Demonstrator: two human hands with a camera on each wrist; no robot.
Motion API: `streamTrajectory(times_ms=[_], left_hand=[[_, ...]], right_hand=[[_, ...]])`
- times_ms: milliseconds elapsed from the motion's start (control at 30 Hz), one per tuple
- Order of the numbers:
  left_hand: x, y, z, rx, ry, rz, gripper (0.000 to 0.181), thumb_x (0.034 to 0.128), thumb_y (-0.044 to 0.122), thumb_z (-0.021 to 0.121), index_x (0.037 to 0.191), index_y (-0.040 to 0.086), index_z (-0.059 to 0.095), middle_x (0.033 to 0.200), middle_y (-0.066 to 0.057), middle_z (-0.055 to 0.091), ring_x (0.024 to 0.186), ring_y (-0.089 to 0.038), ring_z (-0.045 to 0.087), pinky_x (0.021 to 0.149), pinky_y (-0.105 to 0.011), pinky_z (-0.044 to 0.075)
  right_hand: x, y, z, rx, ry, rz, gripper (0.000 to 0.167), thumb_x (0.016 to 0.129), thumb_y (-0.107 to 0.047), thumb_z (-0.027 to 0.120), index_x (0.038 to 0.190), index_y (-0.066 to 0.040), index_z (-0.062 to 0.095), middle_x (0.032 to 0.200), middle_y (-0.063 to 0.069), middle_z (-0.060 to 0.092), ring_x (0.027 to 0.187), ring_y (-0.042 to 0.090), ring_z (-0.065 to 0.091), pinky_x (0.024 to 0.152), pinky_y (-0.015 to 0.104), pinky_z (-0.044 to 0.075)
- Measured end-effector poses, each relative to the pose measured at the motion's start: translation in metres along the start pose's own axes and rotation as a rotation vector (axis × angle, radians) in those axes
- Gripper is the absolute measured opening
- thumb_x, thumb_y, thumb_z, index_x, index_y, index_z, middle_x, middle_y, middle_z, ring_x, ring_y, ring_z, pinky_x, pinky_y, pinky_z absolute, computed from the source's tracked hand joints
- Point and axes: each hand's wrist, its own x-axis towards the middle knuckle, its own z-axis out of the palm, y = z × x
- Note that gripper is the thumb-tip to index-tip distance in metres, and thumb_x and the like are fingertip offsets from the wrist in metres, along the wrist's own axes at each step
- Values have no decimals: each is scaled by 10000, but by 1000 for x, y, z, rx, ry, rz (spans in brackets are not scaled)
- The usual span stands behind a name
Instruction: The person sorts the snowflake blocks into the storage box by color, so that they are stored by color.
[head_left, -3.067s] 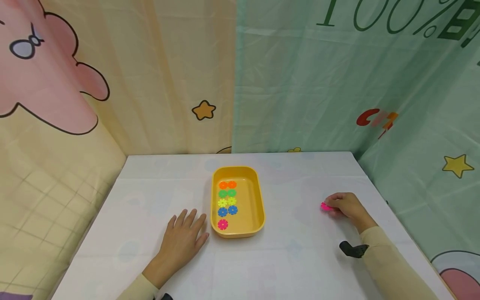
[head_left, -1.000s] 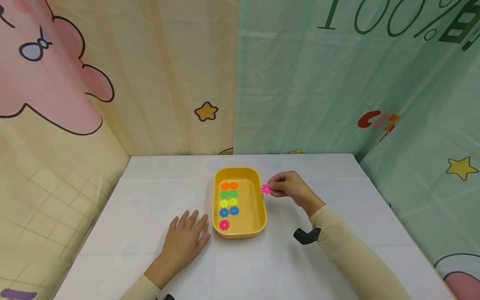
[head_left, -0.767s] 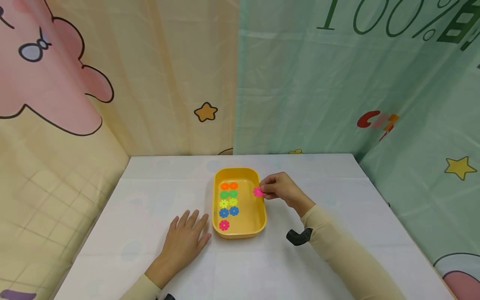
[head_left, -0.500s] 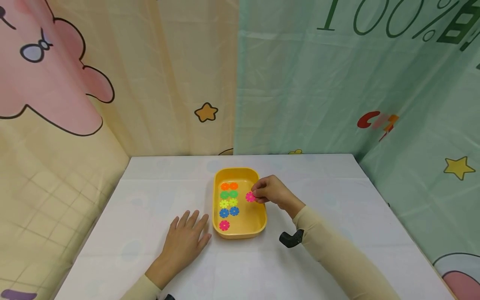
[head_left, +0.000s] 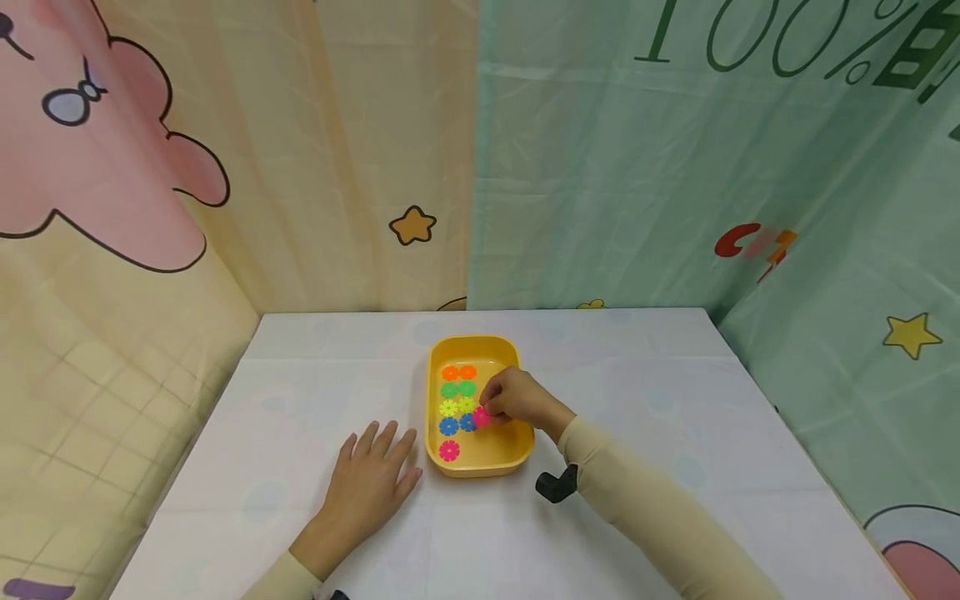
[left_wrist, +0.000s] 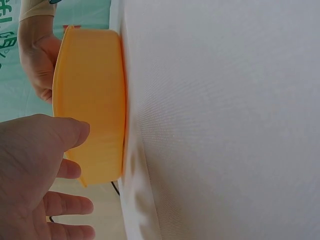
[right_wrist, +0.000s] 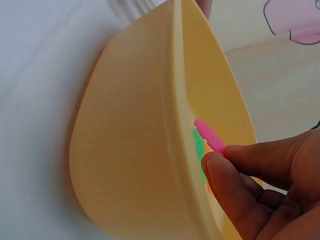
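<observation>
My right hand (head_left: pixel 517 400) pinches a pink notched plastic disc (head_left: pixel 482 416) between thumb and fingers, over the inside of a yellow tray (head_left: pixel 519 450). The right wrist view shows the pink disc (right_wrist: pixel 210 136) tilted, just past the tray's rim. Inside the tray, orange discs (head_left: pixel 450 372), green discs (head_left: pixel 449 389), yellow discs (head_left: pixel 448 407) and blue discs (head_left: pixel 448 426) lie in pairs down the left side. One pink disc (head_left: pixel 449 450) lies below them. My left hand (head_left: pixel 366 485) rests on the table left of the tray, fingers spread and holding nothing.
A white cloth covers the table (head_left: pixel 630 367). Printed curtains (head_left: pixel 360 150) hang behind it and along both sides. A black wrist device (head_left: pixel 557 485) projects from the right sleeve, over the table.
My right hand has carried the pink disc leftward from the table's right side, over the tray's rim, then down and left toward the blue discs. The left hand stays in place.
</observation>
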Motion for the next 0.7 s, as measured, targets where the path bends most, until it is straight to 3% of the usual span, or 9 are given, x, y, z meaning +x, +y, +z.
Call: streamTrajectory(times_ms=[133,367,700], left_hand=[[0,-1,1,11,20,12,531,910,442,741,1342,142,665,1369,-184,632,1305,-459,532,1038,-666,403],[0,-2,1,16,24,17,523,910,442,739,1334,142,671,1365,-179,635,1301,-454,536,1032,-665,409],[0,-2,2,8,20,13,520,908,438,742,1331,142,673,1361,-180,636,1301,-454,537,1031,-664,408]], right_hand=[[0,-2,9,-39,-14,5,77,910,26,715,872,-39,734,828,78,674,663,179,619,643,255,582],[3,0,23,-163,-26,-57,148,875,52,691,799,-68,733,734,45,667,609,164,569,571,243,515],[4,1,35,-267,-17,-82,125,878,28,718,781,-49,734,652,19,626,569,146,540,526,224,464]])
